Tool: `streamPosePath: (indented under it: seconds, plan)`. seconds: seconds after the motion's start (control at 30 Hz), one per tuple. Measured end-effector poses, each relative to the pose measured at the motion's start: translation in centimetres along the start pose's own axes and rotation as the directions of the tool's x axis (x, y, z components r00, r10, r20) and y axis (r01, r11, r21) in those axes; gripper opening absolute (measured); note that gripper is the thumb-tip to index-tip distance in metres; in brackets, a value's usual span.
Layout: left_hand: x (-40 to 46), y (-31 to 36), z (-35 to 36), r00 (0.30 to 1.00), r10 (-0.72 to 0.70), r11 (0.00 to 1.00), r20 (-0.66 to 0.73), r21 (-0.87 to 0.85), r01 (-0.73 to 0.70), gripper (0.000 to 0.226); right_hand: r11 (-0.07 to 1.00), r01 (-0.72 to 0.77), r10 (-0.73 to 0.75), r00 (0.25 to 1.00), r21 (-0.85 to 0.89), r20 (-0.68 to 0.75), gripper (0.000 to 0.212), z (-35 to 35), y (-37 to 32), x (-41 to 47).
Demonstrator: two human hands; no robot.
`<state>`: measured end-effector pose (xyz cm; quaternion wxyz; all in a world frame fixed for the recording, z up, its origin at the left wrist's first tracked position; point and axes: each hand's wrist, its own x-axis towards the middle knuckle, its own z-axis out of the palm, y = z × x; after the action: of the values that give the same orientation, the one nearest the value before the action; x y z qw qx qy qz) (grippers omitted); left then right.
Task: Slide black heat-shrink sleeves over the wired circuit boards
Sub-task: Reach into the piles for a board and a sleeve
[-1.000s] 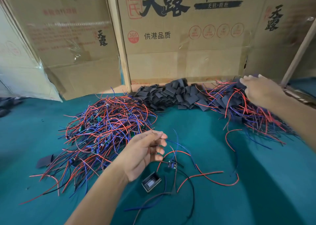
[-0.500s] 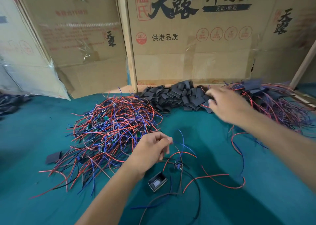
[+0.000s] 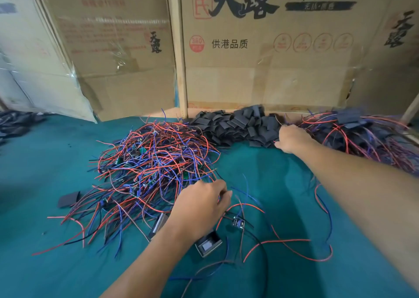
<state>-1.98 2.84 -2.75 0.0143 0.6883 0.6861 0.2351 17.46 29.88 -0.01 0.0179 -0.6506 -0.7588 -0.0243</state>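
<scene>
left hand (image 3: 203, 203): we see it at the near edge of the wire tangle (image 3: 154, 161), fingers curled in on a wire end; which wire, we can't tell.
right hand (image 3: 292, 139): at the right end of the sleeve pile (image 3: 238, 125), fingers bent down into it. We can't tell if a sleeve is pinched yet; motion blur.
task things: unsleeved boards with red and blue leads heaped mid-left on the green worktop (image 3: 56, 152); black sleeves piled at the back against the cardboard box (image 3: 260, 59); sleeved units (image 3: 362, 129) heaped far right.
strays: one loose sleeve (image 3: 68, 199) left of the tangle; a small loose board (image 3: 238, 223) and a dark open-ended casing (image 3: 208, 244) near the left wrist.
risk: we judge the left pull may drag several knotted leads along, since wires are interlocked. Right hand may lift two stuck sleeves, or none, grabbing blind.
change: half a second ago the right hand was above the pile's edge, now it is lower and into it. The left hand has gone forward to the tangle.
</scene>
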Motion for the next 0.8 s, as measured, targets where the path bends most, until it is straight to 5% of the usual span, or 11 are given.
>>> streamPosePath:
  seconds: [0.27, 0.37, 0.47, 0.63, 0.8]
  plan:
    - [0.0, -0.1, -0.1, 0.999, 0.038, 0.998, -0.016, 0.047, -0.037, 0.032, 1.0, 0.0, -0.002, 0.989, -0.015, -0.149, 0.039, -0.4, -1.6, -1.6]
    - [0.0, -0.1, -0.6, 0.999, 0.03, 0.998, -0.042, 0.051, -0.028, 0.032, 0.967, 0.118, -0.058, 0.964, 0.227, -0.258, 0.041, -2.3, -2.5, -4.7]
    - [0.6, -1.3, -2.1, 0.988, -0.083, 0.994, -0.133, 0.066, 0.092, 0.033, 0.765, 0.32, -0.076, 0.907, 0.559, -0.415, 0.034, -4.1, -3.4, -10.0]
    - [1.1, -6.4, -5.5, 0.891, -0.333, 0.933, -0.307, 0.03, 0.359, 0.032, 0.513, 0.409, -0.042, 0.89, 0.755, -0.454, 0.018, -2.9, -4.0, -19.1]
    - [0.4, -9.1, -6.3, 0.904, -0.422, 0.906, 0.067, 0.062, 0.418, 0.038, 0.436, 0.401, -0.105, 0.912, 0.806, -0.397, 0.026, 0.4, -3.9, -22.7]
